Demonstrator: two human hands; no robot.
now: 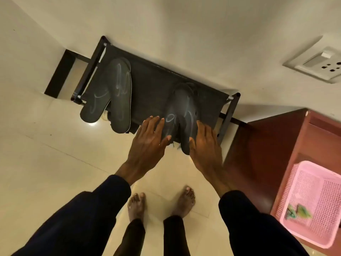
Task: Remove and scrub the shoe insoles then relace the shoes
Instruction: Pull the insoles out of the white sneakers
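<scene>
The left hand [149,137] has its fingers straight and spread, the fingertips resting on the near pair of insoles [181,115]; it grips nothing. The right hand [204,143] has its fingers straight and together along that pair's right edge, thumb against it, with nothing grasped. The near pair of insoles, dark with pale scrawled markings, lies at the right end of the shoe rack [153,84], heels overhanging its front edge; what lies beneath cannot be told. A second pair of insoles [108,93], likewise dark and marked, lies at the rack's left end, well apart, heels also overhanging. The black rack stands against the wall on the tiled floor [55,163]. Just to its right, a reddish-brown cabinet [267,145] carries a pink basket [313,182]. A wall socket [317,65] is set in the wall beyond.
</scene>
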